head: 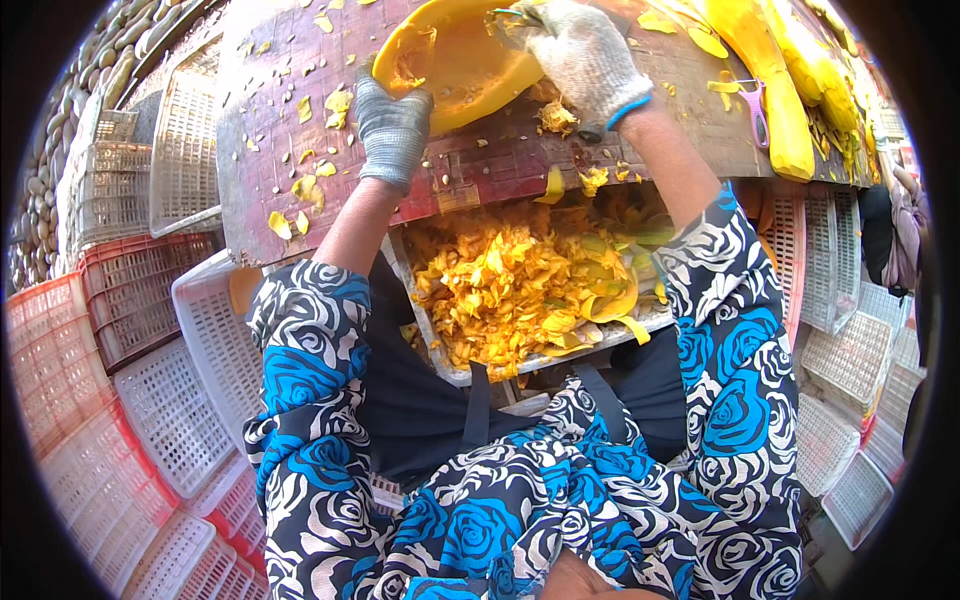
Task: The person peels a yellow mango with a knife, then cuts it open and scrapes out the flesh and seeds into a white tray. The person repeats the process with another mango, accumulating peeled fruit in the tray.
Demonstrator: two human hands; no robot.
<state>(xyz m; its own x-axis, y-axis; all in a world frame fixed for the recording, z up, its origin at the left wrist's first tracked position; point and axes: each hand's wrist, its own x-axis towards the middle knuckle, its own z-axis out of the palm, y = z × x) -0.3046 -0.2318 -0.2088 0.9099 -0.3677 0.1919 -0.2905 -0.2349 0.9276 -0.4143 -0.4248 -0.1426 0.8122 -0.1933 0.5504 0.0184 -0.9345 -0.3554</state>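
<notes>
My left hand (394,124), in a grey knit glove, grips the near left rim of a hollowed yellow pumpkin piece (480,67). Some stringy orange pulp (409,71) clings inside its left end. My right hand (581,56), in a pale, stained glove with a blue cuff edge, is closed around a metal scraping tool (511,24) at the piece's right side. The tool's exact shape is partly hidden by the fingers. A clump of pulp (556,118) lies on the wooden board (480,161) below my right hand, among scattered seeds and peel.
Under the board's near edge, a white crate (450,371) holds a heap of orange pulp (510,285) and peel strips. Peeled yellow pumpkins (787,127) and a purple-handled peeler (756,112) lie at right. Stacked plastic crates (176,397) line both sides. A person's sleeve (904,225) shows at far right.
</notes>
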